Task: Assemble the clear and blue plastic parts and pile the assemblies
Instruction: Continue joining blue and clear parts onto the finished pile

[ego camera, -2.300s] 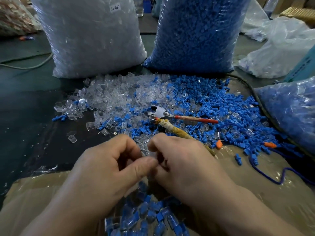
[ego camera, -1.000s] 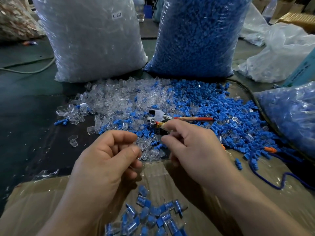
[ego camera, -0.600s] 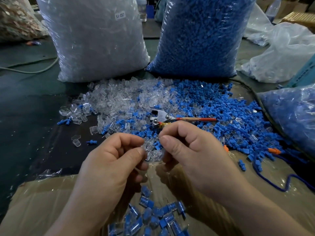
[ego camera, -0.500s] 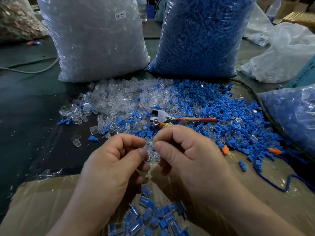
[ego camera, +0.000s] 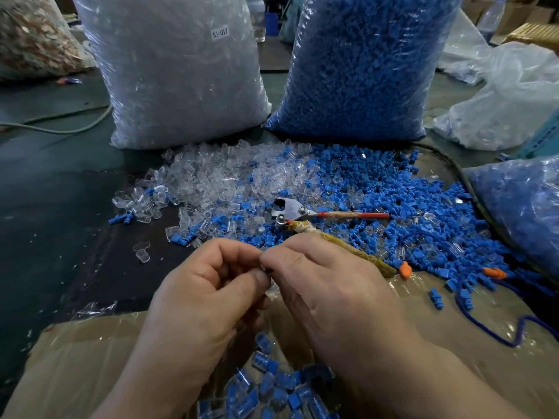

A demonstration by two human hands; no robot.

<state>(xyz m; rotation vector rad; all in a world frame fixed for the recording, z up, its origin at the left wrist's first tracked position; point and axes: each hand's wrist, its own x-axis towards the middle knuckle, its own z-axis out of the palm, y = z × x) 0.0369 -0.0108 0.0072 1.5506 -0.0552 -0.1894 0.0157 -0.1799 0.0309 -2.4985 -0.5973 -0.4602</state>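
Clear-and-blue assemblies (ego camera: 272,385) lay piled at bottom centre; left hand (ego camera: 205,297) and right hand (ego camera: 326,291) together pinched a mostly hidden part (ego camera: 271,282).

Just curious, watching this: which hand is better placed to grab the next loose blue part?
Probably the right. The right hand lies nearer the loose blue parts, spread on its side; the left hand sits nearer the clear parts. Both pinch a barely visible piece.

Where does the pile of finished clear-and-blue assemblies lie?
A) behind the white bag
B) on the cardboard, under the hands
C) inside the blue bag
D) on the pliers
B: the assemblies lie on the cardboard, below the left hand and right hand.
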